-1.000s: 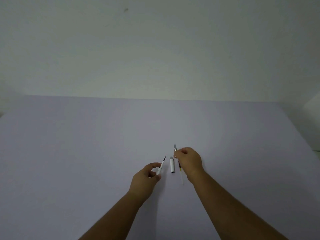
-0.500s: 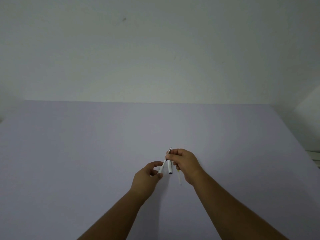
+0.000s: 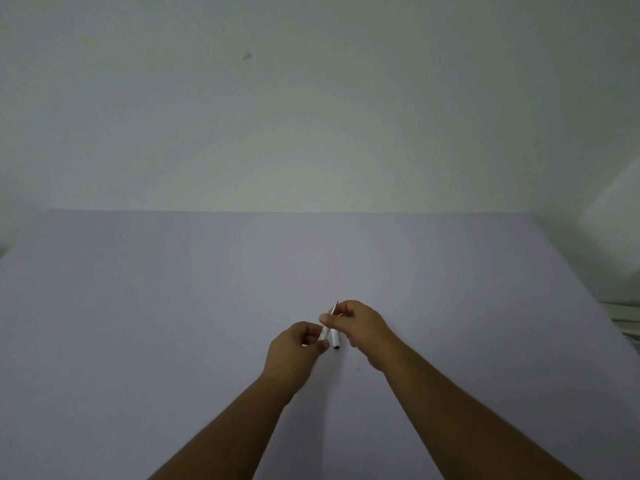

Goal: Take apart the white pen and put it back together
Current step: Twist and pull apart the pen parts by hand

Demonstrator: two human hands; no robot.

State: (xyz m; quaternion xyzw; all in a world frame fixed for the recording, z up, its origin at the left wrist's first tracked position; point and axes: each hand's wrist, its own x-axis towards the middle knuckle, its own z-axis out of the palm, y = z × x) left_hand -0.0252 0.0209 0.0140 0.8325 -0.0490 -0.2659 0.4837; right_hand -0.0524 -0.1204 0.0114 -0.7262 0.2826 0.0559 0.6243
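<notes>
My left hand [image 3: 296, 349] pinches the white pen barrel [image 3: 323, 335], which slants up and to the right. My right hand [image 3: 365, 325] holds the small silver tip piece [image 3: 334, 307] at the barrel's upper end, and the two parts touch. My fingers hide the joint. A short white pen section [image 3: 335, 340] with a dark end lies on the table between my hands. A thin pale rod [image 3: 355, 362] lies on the table under my right wrist.
The work surface is a wide pale lavender table [image 3: 173, 306] that meets a plain white wall [image 3: 311, 116] at the back. Some pale stacked objects [image 3: 627, 320] show past the table's right edge.
My right hand has carried the silver tip leftward, from apart to against the top of the barrel in my left hand. The two loose parts on the table have stayed put.
</notes>
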